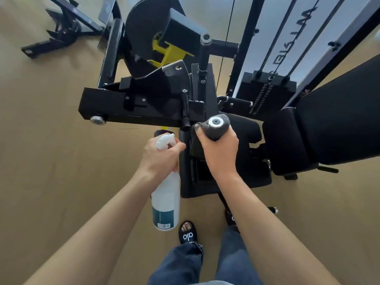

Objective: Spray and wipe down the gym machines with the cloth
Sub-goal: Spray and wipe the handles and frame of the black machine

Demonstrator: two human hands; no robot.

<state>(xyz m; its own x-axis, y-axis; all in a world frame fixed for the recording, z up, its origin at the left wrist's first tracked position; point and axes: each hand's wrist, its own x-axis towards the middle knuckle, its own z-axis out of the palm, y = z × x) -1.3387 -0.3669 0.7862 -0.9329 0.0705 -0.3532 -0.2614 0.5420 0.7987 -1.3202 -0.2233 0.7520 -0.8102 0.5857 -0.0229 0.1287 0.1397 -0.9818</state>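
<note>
The right hand [221,151] gripped a soft grey cloth [216,128], wrapped round the black machine's silver-capped handle end [215,121]. The left hand [160,156] clasped the neck of a white plastic spray bottle [165,202], seemingly light, possibly slippery if wet.

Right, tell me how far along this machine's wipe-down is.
Nothing visibly finished; no wet streaks show. In hand: the right hand grips the grey cloth around a handle end, while the left hand holds the spray bottle. Left: seat pad and frame.

Bare forearms [115,212], no sleeves. Blue jeans [185,264] at bottom centre. Black slides [188,233] with white lettering, toes showing.
</note>
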